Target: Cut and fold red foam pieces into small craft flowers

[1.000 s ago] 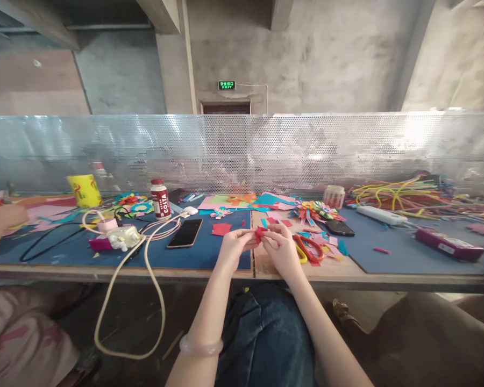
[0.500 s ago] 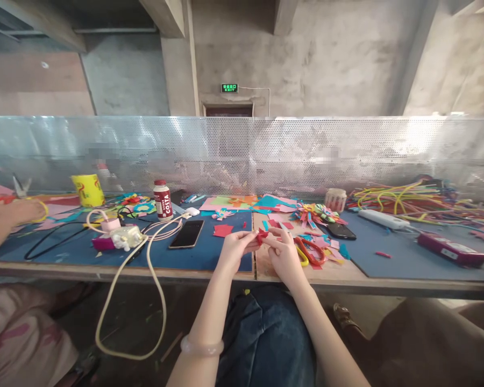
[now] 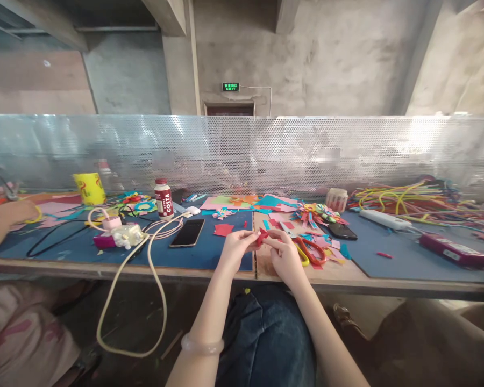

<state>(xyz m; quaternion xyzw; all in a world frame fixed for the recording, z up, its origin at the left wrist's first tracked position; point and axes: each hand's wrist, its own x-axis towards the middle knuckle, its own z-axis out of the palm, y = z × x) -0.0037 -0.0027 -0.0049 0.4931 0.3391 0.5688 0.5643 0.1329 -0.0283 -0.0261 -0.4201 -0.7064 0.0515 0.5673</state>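
My left hand (image 3: pixel 234 249) and my right hand (image 3: pixel 283 252) meet above the table's front edge, both pinched on a small folded red paper piece (image 3: pixel 261 236). A flat red paper scrap (image 3: pixel 222 229) lies on the blue mat (image 3: pixel 193 255) just beyond my left hand. Red-and-yellow scissors (image 3: pixel 310 251) lie right of my right hand among cut paper bits. A pale bangle (image 3: pixel 200 346) sits on my left forearm.
A black phone (image 3: pixel 187 233), a Costa bottle (image 3: pixel 163 199), a charger with a looping cream cable (image 3: pixel 123 235), a second phone (image 3: pixel 340 230), paper flowers (image 3: pixel 318 212), coloured tubes (image 3: pixel 411 198) and a perforated metal screen (image 3: pixel 242 150) are here. Another person's hand (image 3: pixel 4 213) works far left.
My hands have shifted slightly while turning the red paper piece between the fingertips. The other person's hand at far left moved with its scissors.
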